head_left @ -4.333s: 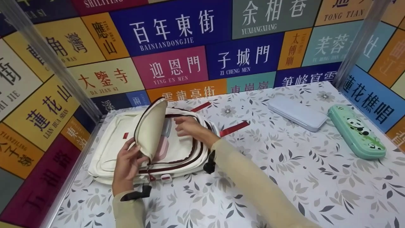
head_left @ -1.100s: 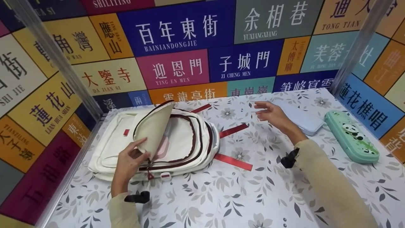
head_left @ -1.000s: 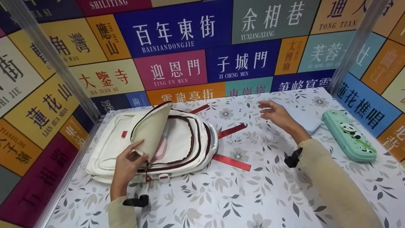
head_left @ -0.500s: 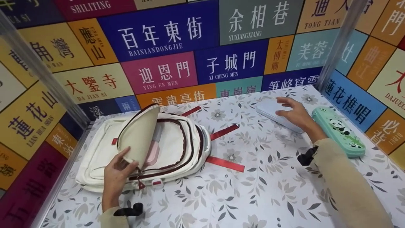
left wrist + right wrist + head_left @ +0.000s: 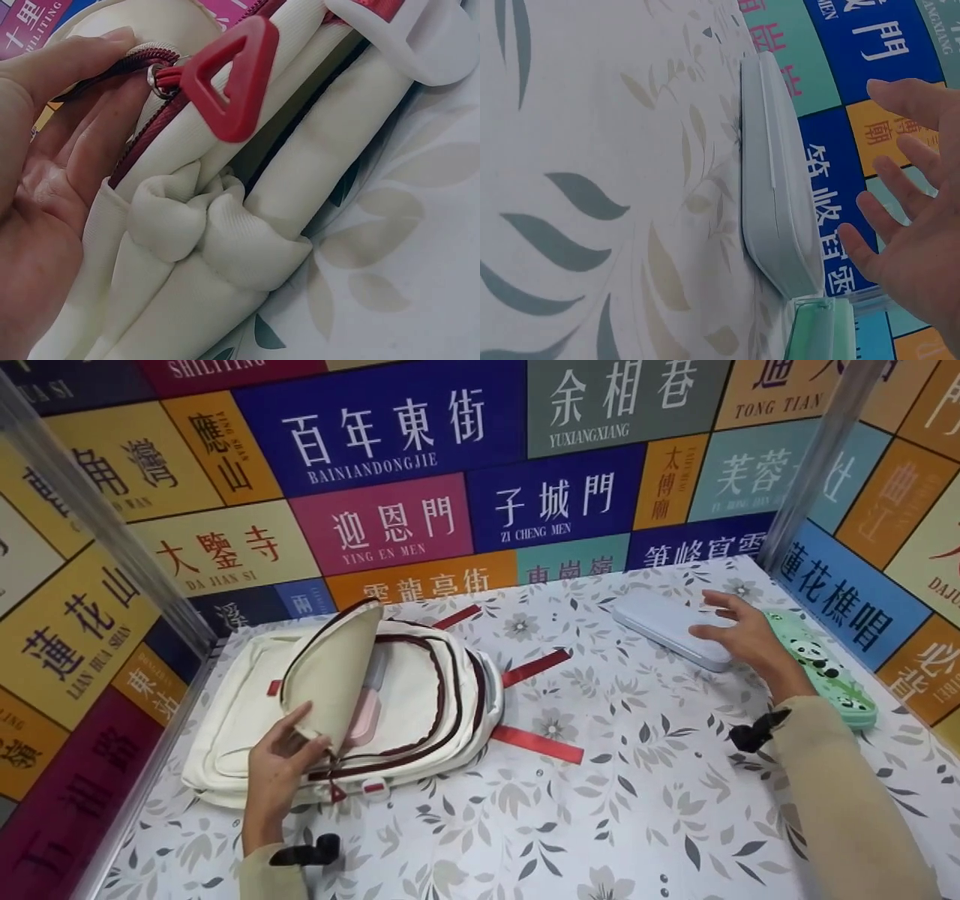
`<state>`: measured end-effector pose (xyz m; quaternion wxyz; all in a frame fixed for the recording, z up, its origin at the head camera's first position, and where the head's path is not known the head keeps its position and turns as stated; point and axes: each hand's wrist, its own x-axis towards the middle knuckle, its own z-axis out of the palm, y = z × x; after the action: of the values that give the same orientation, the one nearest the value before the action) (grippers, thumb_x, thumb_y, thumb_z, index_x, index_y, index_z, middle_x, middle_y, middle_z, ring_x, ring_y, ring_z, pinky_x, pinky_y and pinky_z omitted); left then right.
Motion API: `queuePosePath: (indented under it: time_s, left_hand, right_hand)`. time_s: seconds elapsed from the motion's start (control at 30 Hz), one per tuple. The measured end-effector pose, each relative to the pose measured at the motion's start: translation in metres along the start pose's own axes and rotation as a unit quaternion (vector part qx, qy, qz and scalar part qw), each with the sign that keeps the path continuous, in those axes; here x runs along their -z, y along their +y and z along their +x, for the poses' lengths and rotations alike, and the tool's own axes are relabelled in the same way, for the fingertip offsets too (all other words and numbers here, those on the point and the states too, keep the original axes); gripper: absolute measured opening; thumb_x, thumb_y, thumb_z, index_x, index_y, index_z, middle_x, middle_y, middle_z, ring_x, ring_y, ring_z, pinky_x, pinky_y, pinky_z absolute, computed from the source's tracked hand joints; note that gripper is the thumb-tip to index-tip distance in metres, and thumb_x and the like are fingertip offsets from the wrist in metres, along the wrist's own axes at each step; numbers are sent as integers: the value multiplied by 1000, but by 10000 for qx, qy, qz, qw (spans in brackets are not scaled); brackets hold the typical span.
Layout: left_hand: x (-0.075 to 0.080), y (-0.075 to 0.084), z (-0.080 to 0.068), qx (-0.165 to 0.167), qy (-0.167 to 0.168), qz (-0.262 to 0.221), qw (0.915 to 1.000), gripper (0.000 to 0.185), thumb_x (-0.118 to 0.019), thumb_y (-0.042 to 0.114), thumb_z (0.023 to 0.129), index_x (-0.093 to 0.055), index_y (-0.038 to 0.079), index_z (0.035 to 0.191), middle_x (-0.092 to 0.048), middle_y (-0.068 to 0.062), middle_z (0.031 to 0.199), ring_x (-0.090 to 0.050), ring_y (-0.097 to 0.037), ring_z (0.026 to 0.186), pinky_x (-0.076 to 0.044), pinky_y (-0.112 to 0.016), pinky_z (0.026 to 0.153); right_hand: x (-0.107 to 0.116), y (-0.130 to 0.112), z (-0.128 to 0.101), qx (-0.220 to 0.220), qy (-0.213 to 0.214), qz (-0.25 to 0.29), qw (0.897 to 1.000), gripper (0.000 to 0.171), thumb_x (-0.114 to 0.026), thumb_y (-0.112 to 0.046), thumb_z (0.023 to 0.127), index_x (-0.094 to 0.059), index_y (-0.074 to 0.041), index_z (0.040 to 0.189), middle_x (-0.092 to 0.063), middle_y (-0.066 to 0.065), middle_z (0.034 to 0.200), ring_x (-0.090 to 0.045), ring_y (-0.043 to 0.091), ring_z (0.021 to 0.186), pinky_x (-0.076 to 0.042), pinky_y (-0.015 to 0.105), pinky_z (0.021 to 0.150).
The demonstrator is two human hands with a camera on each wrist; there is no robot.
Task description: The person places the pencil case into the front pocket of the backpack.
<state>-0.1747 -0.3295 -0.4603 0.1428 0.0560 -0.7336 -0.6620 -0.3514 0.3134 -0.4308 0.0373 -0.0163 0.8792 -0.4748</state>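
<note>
Floral tabletop (image 5: 615, 810), sign walls — L fingers (image 5: 296, 720) pinch flap (image 5: 330, 675), R fingers (image 5: 724, 600) spread.

A green panda-print pencil case (image 5: 823, 669) lies near the right wall, on a table (image 5: 600, 810) covered with a grey leaf-and-flower cloth. Panels of coloured signs with Chinese characters (image 5: 390, 521) enclose the table at left, back and right.
</note>
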Motion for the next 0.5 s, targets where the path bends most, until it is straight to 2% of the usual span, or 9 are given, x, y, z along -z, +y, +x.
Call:
queuePosePath:
  time_s: [0.27,0.4,0.5]
  left_hand:
    - [-1,-2,1,-30,24,-119,9999,62,-76,-3,85,-54,5,142,-74,7,104,-72,-9,95,-63,-24,80]
    - [-1,-2,1,-54,24,-98,9999,61,-75,-4,85,-54,5,142,-74,5,99,-72,-10,91,-63,-25,81]
    - [-1,-2,1,-51,11,-115,9999,61,-75,-4,85,-54,5,142,-74,3,96,-72,-11,90,-63,-26,80]
  right_hand:
    - [10,15,-3,-428,164,255,9986,92,-71,-48,91,-16,-26,162,-10,12,170,-10,40,155,-26,63,122]
    - [14,20,-5,-684,293,882,9933,92,-69,-52,90,-14,-31,161,-5,6,171,-12,35,156,-26,55,125]
    - [17,24,-4,-890,306,1526,9838,92,-68,-52,91,-13,-31,161,-4,-3,171,-15,28,156,-28,45,127]
